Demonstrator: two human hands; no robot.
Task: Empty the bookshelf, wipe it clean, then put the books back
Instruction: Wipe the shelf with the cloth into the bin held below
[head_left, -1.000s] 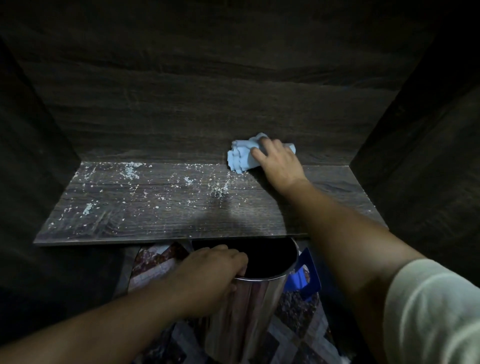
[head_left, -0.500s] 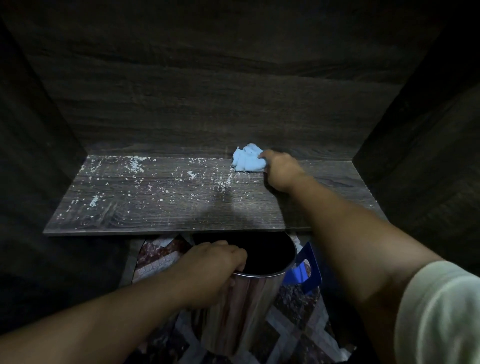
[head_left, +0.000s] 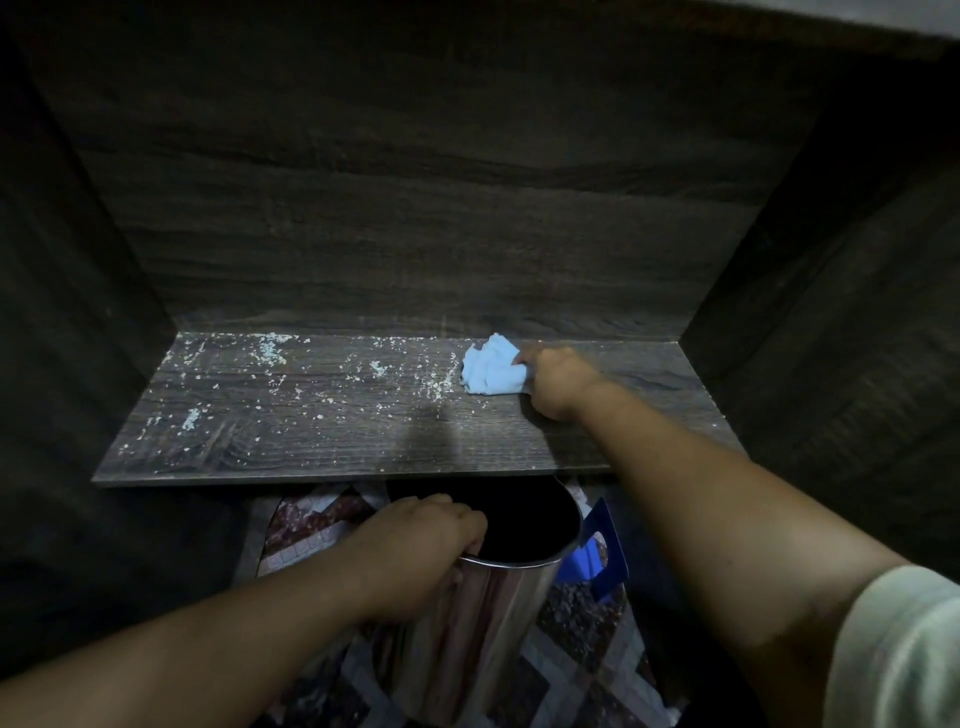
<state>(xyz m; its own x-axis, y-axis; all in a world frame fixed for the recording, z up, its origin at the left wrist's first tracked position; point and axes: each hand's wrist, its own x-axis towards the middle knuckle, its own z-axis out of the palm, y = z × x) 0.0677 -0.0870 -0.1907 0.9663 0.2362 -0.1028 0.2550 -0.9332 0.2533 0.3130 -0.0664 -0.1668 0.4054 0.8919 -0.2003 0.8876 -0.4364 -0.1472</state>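
Observation:
A dark wood shelf board (head_left: 322, 441) lies bare of books, strewn with white crumbs over its left and middle parts. My right hand (head_left: 558, 379) grips a crumpled light blue cloth (head_left: 491, 366) on the board, right of centre near the back wall. The board to the right of the cloth looks free of crumbs. Below the shelf's front edge my left hand (head_left: 421, 545) grips the rim of a shiny steel bin (head_left: 488, 634), its dark mouth just under the edge.
Dark wooden side walls (head_left: 841, 291) and a back panel (head_left: 441, 208) box in the shelf. A blue dustpan (head_left: 597, 556) stands behind the bin on the right. Patterned floor tiles (head_left: 582, 670) show below.
My right hand has drawn the cloth forward from the back wall onto the board, with the cloth now left of the hand. My left hand keeps the bin in place.

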